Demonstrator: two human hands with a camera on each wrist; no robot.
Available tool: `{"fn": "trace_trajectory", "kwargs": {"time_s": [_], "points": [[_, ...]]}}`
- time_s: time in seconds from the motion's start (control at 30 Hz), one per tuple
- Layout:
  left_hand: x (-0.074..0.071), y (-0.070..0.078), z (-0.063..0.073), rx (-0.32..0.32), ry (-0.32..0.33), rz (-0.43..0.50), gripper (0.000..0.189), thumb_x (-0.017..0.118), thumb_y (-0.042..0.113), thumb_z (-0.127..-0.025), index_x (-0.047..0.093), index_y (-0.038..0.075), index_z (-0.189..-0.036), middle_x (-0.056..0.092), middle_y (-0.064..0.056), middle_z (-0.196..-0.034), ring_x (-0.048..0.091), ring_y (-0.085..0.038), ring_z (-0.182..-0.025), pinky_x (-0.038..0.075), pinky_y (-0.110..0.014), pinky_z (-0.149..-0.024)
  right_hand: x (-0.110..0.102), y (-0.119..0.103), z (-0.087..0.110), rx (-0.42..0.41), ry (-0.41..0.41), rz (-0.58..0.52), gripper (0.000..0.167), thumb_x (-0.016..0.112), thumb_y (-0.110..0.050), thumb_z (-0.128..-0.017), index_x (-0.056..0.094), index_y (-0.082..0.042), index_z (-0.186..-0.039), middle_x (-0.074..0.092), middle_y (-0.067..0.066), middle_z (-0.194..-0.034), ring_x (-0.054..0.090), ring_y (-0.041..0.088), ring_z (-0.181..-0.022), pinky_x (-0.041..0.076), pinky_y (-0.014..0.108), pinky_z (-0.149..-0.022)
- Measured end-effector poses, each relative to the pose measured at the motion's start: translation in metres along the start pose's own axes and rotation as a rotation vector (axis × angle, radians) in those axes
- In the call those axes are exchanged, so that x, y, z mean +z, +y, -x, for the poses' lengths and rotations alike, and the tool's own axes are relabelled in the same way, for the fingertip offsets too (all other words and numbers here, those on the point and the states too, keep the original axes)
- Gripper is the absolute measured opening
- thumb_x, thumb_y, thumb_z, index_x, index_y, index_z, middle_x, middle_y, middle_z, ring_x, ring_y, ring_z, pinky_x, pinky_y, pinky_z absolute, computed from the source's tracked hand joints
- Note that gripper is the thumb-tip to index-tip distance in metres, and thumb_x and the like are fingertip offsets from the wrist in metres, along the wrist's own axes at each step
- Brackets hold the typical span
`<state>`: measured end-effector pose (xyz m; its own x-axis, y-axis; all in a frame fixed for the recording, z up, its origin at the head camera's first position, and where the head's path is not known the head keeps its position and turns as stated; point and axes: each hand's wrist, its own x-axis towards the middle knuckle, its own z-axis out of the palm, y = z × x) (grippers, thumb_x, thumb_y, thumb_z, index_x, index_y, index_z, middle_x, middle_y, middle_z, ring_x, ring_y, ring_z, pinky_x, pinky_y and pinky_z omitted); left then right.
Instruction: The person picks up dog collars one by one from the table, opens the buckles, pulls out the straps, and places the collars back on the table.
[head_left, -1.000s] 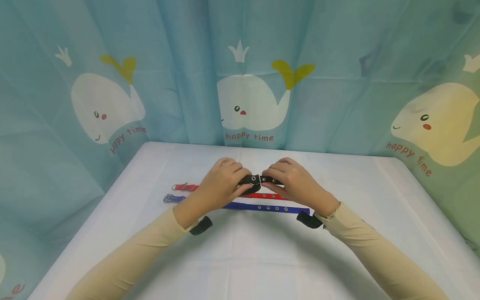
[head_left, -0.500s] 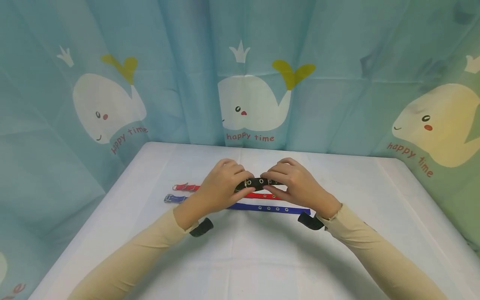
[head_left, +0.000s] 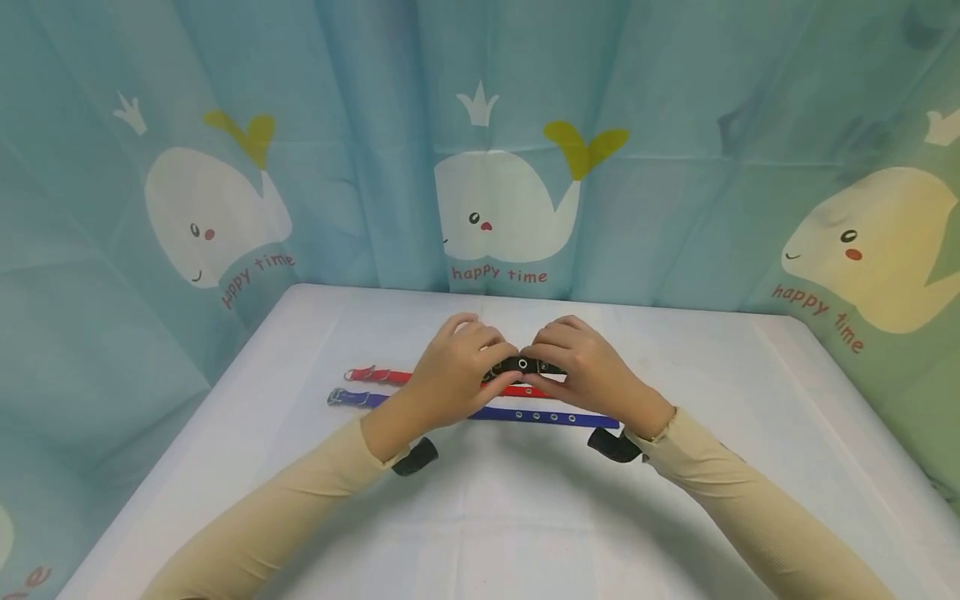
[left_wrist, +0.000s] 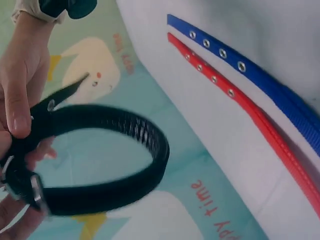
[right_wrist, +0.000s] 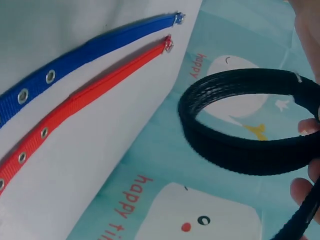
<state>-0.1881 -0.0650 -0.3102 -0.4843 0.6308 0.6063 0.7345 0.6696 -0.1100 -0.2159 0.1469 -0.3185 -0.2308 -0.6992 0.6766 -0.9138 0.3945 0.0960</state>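
Observation:
A black collar (head_left: 522,364) with metal eyelets and a buckle is held up above the table between both hands. My left hand (head_left: 459,372) pinches it at the buckle side, and my right hand (head_left: 592,368) grips the eyelet strap; the fingertips of the two nearly meet. In the left wrist view the black collar (left_wrist: 105,200) is bent into a loop, its pointed strap tip sticking out past the fingers and a metal buckle (left_wrist: 37,192) at the lower left. From the right wrist, the loop of the black collar (right_wrist: 245,157) hangs beyond the fingers.
Below the hands, a red collar (head_left: 375,375) and a blue collar (head_left: 547,417) lie stretched out side by side on the white table (head_left: 517,517). Their buckles point left, their eyelets right. A whale-print curtain (head_left: 360,167) stands behind the table.
The buckle, at first showing between the hands, has shifted left under the left fingers. My left hand has moved slightly right, closer to the right hand. The red and blue collars have stayed put.

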Motion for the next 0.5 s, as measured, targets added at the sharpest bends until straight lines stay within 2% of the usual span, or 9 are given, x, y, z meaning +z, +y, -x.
{"fn": "trace_trajectory", "kwargs": {"time_s": [0.2,0.33,0.5], "points": [[-0.0024,-0.0030,0.0022,0.020,0.032,-0.162,0.020,0.070,0.038,-0.082,0.074,0.022,-0.091,0.072,0.007,-0.087,0.062,-0.013,-0.088,0.044,-0.044,-0.099,-0.0022,0.0014,-0.0009,0.027,-0.005,0.034,0.024,0.083,-0.020,-0.066,0.072,-0.006,-0.083,0.065,0.001,-0.071,0.059,0.015,-0.070,0.049,0.036,-0.078],[-0.0018,-0.0019,0.0045,0.016,-0.005,-0.162,0.022,0.070,0.038,-0.082,0.074,0.020,-0.093,0.072,0.006,-0.089,0.063,-0.014,-0.089,0.044,-0.045,-0.099,-0.0019,-0.0009,-0.0015,0.024,-0.018,0.039,0.024,0.084,-0.019,-0.065,0.072,-0.007,-0.083,0.065,0.000,-0.071,0.059,0.015,-0.069,0.049,0.036,-0.079],[-0.0005,0.0014,0.0035,0.047,-0.049,-0.153,0.023,0.069,0.037,-0.083,0.073,0.017,-0.094,0.072,0.005,-0.088,0.063,-0.014,-0.090,0.043,-0.045,-0.100,0.0014,-0.0061,-0.0038,-0.016,-0.024,0.085,0.024,0.085,-0.020,-0.065,0.072,-0.007,-0.082,0.064,0.001,-0.070,0.059,0.016,-0.067,0.049,0.036,-0.078]]}}
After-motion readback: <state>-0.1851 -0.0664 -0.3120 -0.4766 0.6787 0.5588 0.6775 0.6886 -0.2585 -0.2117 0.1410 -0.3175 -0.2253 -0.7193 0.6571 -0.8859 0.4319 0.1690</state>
